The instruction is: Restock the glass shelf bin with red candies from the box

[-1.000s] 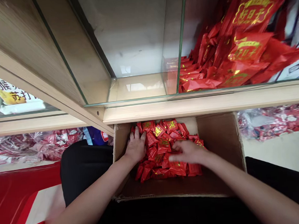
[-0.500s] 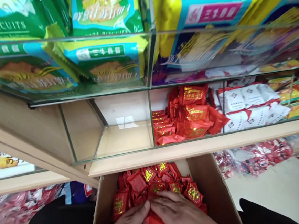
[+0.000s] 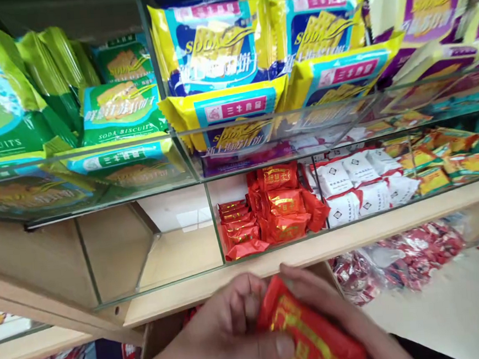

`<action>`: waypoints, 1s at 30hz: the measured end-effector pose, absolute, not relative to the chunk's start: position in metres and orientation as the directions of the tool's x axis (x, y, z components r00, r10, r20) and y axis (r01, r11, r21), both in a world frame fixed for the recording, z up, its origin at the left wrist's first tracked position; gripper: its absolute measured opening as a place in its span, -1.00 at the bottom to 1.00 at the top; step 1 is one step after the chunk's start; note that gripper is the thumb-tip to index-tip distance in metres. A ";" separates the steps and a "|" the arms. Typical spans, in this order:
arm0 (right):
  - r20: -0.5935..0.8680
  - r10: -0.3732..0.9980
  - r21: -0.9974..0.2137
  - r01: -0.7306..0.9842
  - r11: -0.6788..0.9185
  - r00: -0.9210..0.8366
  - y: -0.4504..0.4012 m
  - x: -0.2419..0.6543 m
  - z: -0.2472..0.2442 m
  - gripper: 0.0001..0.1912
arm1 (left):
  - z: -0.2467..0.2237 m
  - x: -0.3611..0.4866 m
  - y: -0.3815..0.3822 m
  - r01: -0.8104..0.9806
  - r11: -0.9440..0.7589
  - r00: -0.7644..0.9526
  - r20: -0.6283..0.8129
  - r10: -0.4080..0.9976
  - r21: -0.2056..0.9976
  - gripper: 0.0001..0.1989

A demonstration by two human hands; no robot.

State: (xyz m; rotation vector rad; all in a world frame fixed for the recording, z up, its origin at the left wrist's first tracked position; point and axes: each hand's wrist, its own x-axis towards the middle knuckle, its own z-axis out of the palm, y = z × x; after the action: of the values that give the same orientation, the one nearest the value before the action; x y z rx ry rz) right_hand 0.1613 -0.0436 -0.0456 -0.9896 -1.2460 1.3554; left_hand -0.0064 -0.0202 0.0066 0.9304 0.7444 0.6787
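A red snack packet [image 3: 307,334] with gold lettering is held between both hands, above the front edge of the lower shelf. My left hand [image 3: 235,334] is closed on its left side, the thumb lying across the front. Along the packet's right and upper side lies my right hand [image 3: 336,299], slightly blurred, its fingers pressed against the wrapper. Behind the hands, similar red packets [image 3: 283,203] are stacked in a glass compartment. To their left is a bare compartment [image 3: 174,251]. The cardboard box [image 3: 163,335] below is mostly hidden by my hands and arms.
Overhead, a glass-fronted shelf holds green biscuit packs [image 3: 121,108] and yellow-and-blue soda biscuit packs [image 3: 216,48]. White packets [image 3: 350,184] and orange-green packets [image 3: 433,170] fill compartments to the right. Bagged red-and-white packets [image 3: 411,254] lie under the shelf. A wooden upright [image 3: 56,277] stands at left.
Both hands have risen out of the cardboard box with the red packet between them. The view has shifted, showing more of the upper shelf and less of the box.
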 end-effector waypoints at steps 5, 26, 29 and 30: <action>0.089 0.996 -0.947 -0.309 0.092 0.022 -0.033 0.176 -0.057 -0.49 | 0.043 0.029 0.032 -0.204 0.182 0.318 -0.110 0.941 0.962 -0.74; 0.382 0.923 -0.880 0.286 0.379 -0.047 -0.013 0.172 -0.088 -0.84 | 0.023 0.080 0.117 -0.283 -0.277 -0.190 0.229 0.955 0.918 -0.92; 0.586 0.810 -0.652 0.579 0.489 -0.025 -0.012 0.172 -0.088 -0.72 | 0.023 0.083 0.120 -0.269 -0.285 -0.230 0.226 0.947 0.920 -0.92; 0.635 0.772 -0.553 0.673 0.491 -0.042 -0.011 0.172 -0.088 -0.65 | 0.023 0.083 0.121 -0.265 -0.283 -0.233 0.224 0.946 0.922 -0.92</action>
State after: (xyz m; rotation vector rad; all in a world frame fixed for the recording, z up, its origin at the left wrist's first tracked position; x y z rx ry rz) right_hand 0.1717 -0.0107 -0.0883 -1.2259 -1.7590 0.1258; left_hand 0.0830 0.1210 0.0235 1.0601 0.9850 1.6761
